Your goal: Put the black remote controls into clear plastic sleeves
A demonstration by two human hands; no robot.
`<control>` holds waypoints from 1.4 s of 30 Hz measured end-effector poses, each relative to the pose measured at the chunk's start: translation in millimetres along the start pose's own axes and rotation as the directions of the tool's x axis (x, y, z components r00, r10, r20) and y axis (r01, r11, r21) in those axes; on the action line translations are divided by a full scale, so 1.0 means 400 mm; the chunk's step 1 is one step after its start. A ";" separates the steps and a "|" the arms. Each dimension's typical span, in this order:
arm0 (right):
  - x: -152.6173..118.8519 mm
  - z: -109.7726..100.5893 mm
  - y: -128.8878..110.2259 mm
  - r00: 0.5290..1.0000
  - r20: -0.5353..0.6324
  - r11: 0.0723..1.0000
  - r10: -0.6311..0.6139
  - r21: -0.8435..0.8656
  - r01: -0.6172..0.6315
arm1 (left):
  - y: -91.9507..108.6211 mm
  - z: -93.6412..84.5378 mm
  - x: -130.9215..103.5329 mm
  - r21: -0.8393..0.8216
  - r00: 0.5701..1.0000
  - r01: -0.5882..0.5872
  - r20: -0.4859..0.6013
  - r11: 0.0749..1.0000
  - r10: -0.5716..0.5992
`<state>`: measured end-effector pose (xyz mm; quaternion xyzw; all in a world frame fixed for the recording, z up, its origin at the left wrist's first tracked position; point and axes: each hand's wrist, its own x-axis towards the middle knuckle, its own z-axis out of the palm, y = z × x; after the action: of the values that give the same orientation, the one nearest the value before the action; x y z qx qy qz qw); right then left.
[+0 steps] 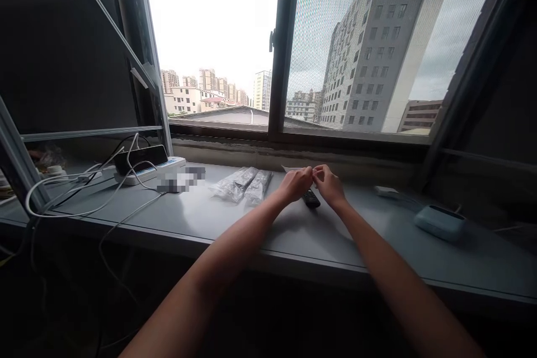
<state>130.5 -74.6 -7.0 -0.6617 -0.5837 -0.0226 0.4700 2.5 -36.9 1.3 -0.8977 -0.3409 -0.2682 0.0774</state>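
My left hand (297,184) and my right hand (329,184) meet over the desk, fingertips pinched close together. Whatever is between them is too small or too hidden to name. Just below the hands a black remote control (311,199) lies on the desk, its buttons facing up and its far end covered by my fingers. A thin pale edge (289,169) shows behind my left hand; I cannot tell what it belongs to. To the left of that hand, clear plastic bags (239,183) with dark contents lie side by side.
At the left a dark phone (140,160) leans by a white power strip (168,169) with loose white cables. A pale blue case (440,222) and a small white block (386,192) sit at the right. Metal frame posts flank the desk (197,224) before the window.
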 end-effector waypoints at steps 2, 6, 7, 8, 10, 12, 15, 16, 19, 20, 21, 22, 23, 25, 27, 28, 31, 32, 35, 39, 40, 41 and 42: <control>-0.003 0.000 -0.001 0.999 0.046 0.998 0.027 -0.065 -0.024 | 0.000 0.000 -0.002 0.019 0.999 -0.035 0.006 0.999 0.035; -0.007 -0.008 -0.009 0.993 0.084 0.978 0.084 -0.197 -0.066 | 0.005 -0.005 -0.005 0.046 0.997 -0.071 0.002 0.996 0.071; -0.008 -0.012 -0.013 0.992 0.075 0.971 0.098 -0.224 -0.079 | 0.007 -0.006 -0.005 0.048 0.998 -0.065 -0.006 0.997 0.065; -0.009 -0.016 -0.017 0.992 0.063 0.965 0.109 -0.245 -0.091 | 0.009 -0.007 -0.006 0.049 0.998 -0.056 -0.011 0.997 0.057; -0.011 -0.022 -0.024 0.991 0.053 0.958 0.123 -0.267 -0.105 | 0.012 -0.008 -0.005 0.049 0.999 -0.044 -0.015 0.998 0.045; -0.012 -0.026 -0.029 0.989 0.065 0.954 0.131 -0.278 -0.108 | 0.014 -0.007 -0.004 0.050 0.999 -0.041 -0.018 0.998 0.042; -0.011 -0.026 -0.029 0.989 0.072 0.952 0.131 -0.286 -0.106 | 0.015 -0.003 -0.002 0.052 0.999 -0.032 -0.040 0.998 0.034; -0.010 -0.025 -0.028 0.990 0.064 0.954 0.127 -0.282 -0.104 | 0.014 -0.002 -0.001 0.049 0.999 -0.020 -0.049 0.999 0.022; -0.010 -0.024 -0.026 0.994 0.042 0.965 0.106 -0.246 -0.092 | 0.012 0.002 0.000 0.046 0.999 0.023 -0.033 0.999 -0.021; -0.010 -0.025 -0.027 0.994 0.046 0.968 0.099 -0.235 -0.086 | 0.011 0.003 0.000 0.050 1.000 0.031 -0.008 0.998 -0.030; -0.011 -0.026 -0.028 0.994 0.054 0.970 0.095 -0.231 -0.080 | 0.010 0.003 0.000 0.056 0.999 0.037 0.018 0.998 -0.038; -0.012 -0.027 -0.029 0.993 0.065 0.970 0.095 -0.232 -0.077 | 0.010 0.002 0.000 0.061 0.998 0.043 0.039 0.997 -0.046; -0.012 -0.028 -0.031 0.992 0.078 0.968 0.097 -0.238 -0.076 | 0.010 0.001 0.000 0.063 0.997 0.049 0.051 0.997 -0.053; -0.012 -0.031 -0.033 0.989 0.098 0.966 0.109 -0.245 -0.082 | 0.012 -0.004 0.000 0.056 0.997 0.063 0.048 0.996 -0.066; -0.011 -0.034 -0.033 0.985 0.108 0.962 0.133 -0.253 -0.102 | 0.014 -0.008 -0.001 0.050 0.997 0.065 0.039 0.997 -0.067; -0.010 -0.035 -0.032 0.983 0.108 0.958 0.149 -0.262 -0.117 | 0.015 -0.010 -0.001 0.051 0.997 0.062 0.032 0.997 -0.063; -0.009 -0.038 -0.032 0.975 0.092 0.935 0.202 -0.313 -0.164 | 0.019 -0.010 -0.001 0.064 0.999 0.042 0.003 0.997 -0.043; -0.009 -0.038 -0.032 0.973 0.090 0.929 0.213 -0.328 -0.173 | 0.019 -0.008 -0.001 0.067 0.999 0.037 -0.005 0.997 -0.037; -0.009 -0.037 -0.035 0.967 0.113 0.923 0.227 -0.342 -0.177 | 0.019 -0.004 0.000 0.067 0.999 0.031 -0.010 0.997 -0.030; -0.011 -0.036 -0.036 0.967 0.143 0.931 0.213 -0.331 -0.156 | 0.018 -0.002 -0.001 0.045 0.999 0.032 -0.009 0.998 -0.032; -0.011 -0.036 -0.034 0.968 0.137 0.931 0.209 -0.330 -0.154 | 0.019 -0.004 -0.002 0.035 1.000 0.030 -0.008 0.999 -0.029; -0.011 -0.037 -0.032 0.970 0.123 0.931 0.208 -0.328 -0.158 | 0.021 -0.006 -0.004 0.020 1.000 0.029 -0.009 0.999 -0.029; -0.010 -0.038 -0.030 0.972 0.102 0.930 0.212 -0.326 -0.169 | 0.024 -0.010 -0.005 0.000 0.999 0.035 -0.013 0.999 -0.035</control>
<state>127.6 -88.9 6.1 -0.7818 -0.5360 -0.0249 0.3177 5.8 -46.5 4.0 -0.8898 -0.3561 -0.2754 0.0752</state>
